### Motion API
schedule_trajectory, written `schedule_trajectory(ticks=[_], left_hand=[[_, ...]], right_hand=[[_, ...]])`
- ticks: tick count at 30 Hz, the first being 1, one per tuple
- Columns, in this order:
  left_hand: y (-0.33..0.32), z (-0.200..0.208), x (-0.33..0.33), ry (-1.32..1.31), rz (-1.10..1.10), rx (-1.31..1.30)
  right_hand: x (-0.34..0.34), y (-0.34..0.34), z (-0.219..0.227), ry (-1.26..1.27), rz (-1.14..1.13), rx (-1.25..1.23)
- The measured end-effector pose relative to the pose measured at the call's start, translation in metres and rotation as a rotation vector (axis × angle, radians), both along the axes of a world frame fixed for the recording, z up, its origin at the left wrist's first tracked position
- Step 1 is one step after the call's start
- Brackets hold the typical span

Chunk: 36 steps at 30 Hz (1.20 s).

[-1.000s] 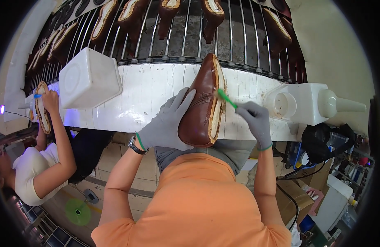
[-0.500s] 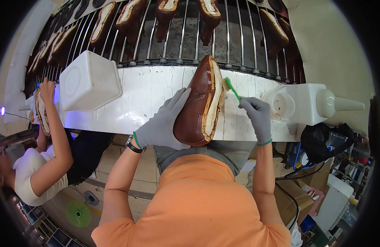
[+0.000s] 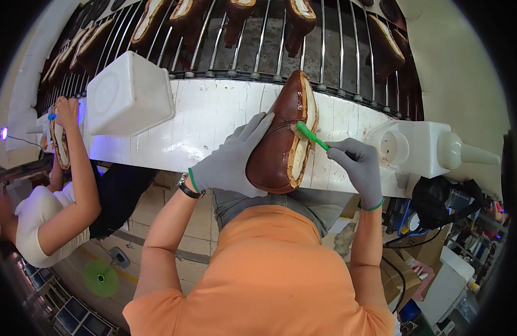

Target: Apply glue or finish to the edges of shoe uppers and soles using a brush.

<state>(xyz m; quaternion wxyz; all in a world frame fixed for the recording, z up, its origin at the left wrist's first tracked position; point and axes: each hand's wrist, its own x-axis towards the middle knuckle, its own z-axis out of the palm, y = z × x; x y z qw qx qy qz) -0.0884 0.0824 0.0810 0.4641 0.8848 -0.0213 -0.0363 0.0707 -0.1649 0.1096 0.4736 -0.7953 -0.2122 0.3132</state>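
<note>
A brown leather shoe upper (image 3: 276,145) stands on its side at the front edge of the white bench, toe away from me, its pale unsoled bottom facing right. My left hand (image 3: 233,154), in a grey glove, is wrapped round its left side and heel. In my gloved right hand (image 3: 356,162) is a small green brush (image 3: 311,135), pinched by its handle between thumb and fingers. The brush's bristles touch the shoe near the bottom's edge, about midway along. My left palm and part of the fingers' grip are hidden.
Beyond the white bench (image 3: 213,106) runs a rack of metal rollers (image 3: 264,45) bearing several unsoled brown shoes (image 3: 300,22). A square white container (image 3: 132,95) stands left on the bench, a white jug-like container (image 3: 421,148) right. At far left a co-worker's hand (image 3: 67,112) holds another shoe.
The brush has moved from the right edge of the shoe's bottom across to its left edge, near the upper. My left hand keeps its hold on the shoe. The whole view has shifted slightly.
</note>
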Motion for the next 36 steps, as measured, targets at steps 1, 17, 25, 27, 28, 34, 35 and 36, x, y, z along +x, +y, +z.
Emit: schedule_trajectory(ticks=[1,17,25,27,28,34,35,36], left_hand=[[0.001,0.000,-0.001,0.001,0.010,-0.001],[0.010,0.000,-0.002,-0.038,0.007,-0.097],[0.028,0.012,0.006,0.076,-0.047,-0.421],[0.035,0.003,0.004,0.198,-0.039,-0.473],[0.037,-0.003,0.003,0.190,-0.035,-0.468],[0.042,0.008,0.003,0.351,0.026,-0.578],[0.042,0.007,0.002,0.269,0.023,-0.555],[0.041,0.006,0.003,0.187,0.016,-0.534]], right_hand=[[0.003,0.001,0.004,-0.049,0.044,-0.021],[0.050,0.038,0.046,0.085,0.460,-0.010],[0.068,0.067,0.066,-0.028,0.806,0.069],[0.083,0.071,0.073,-0.103,0.882,0.002],[0.085,0.074,0.077,-0.042,0.816,-0.002],[0.067,0.101,0.083,-0.072,0.729,0.000],[0.066,0.105,0.081,-0.099,0.732,-0.019],[0.067,0.108,0.079,-0.083,0.701,-0.036]])
